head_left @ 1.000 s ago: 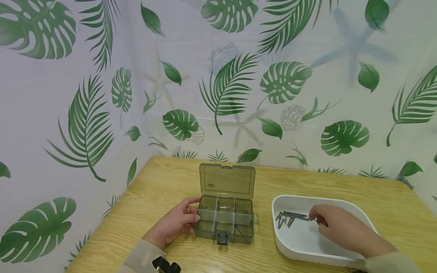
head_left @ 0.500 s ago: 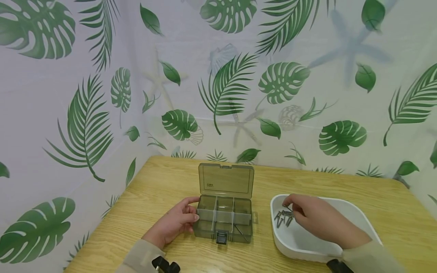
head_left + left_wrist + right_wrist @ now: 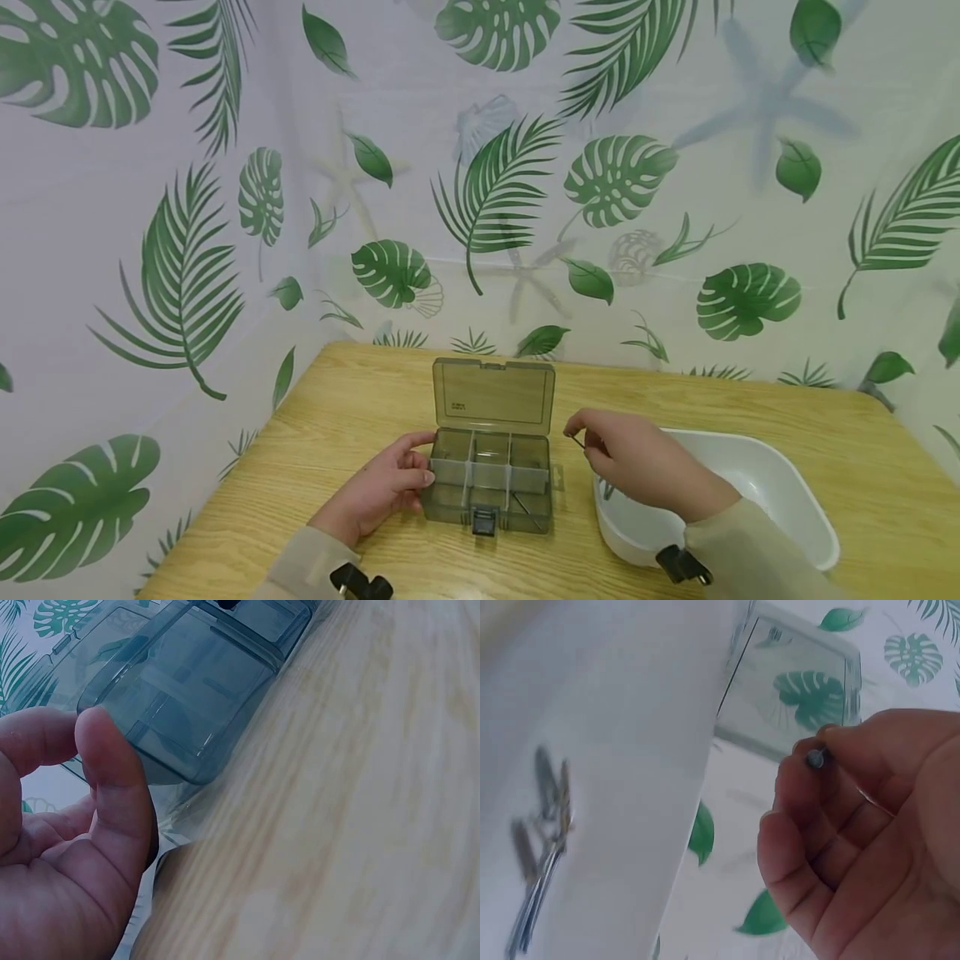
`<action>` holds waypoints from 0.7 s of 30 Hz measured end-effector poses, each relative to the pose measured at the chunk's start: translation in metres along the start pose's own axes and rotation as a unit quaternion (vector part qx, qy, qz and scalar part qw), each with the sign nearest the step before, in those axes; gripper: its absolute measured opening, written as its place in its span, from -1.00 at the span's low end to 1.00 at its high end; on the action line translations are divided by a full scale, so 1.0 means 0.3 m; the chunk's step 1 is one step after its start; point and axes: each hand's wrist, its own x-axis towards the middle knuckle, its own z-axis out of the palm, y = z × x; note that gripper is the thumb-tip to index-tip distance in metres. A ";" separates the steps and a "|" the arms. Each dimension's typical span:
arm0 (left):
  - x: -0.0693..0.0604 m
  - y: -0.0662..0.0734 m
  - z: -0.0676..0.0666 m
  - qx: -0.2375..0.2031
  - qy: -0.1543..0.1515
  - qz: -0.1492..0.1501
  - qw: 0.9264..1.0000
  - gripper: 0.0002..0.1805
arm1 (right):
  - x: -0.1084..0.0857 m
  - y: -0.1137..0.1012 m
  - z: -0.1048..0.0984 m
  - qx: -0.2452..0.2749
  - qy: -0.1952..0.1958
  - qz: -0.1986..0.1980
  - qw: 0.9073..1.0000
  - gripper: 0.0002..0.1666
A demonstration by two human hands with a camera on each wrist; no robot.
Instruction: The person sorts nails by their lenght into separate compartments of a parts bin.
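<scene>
A smoky clear compartment box stands on the table with its lid raised at the back. My left hand holds its left side; in the left wrist view the thumb lies against a box corner. One thin nail leans in the front right compartment. Between thumb and fingertips my right hand pinches another nail, above the gap between box and tray. Its round head shows in the right wrist view.
The white tray stands right of the box, partly covered by my right forearm. Several nails or screws lie in it, blurred in the right wrist view. Wood-grain tabletop surrounds both; a leaf-print sheet hangs behind.
My right hand has moved left from inside the tray, over its left rim, toward the box, carrying the nail. The left hand keeps its hold on the box.
</scene>
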 end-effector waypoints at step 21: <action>-0.009 0.010 0.010 0.002 -0.003 0.001 1.000 -0.25 | 0.151 -0.103 0.087 -0.027 -0.011 0.037 0.999 -0.61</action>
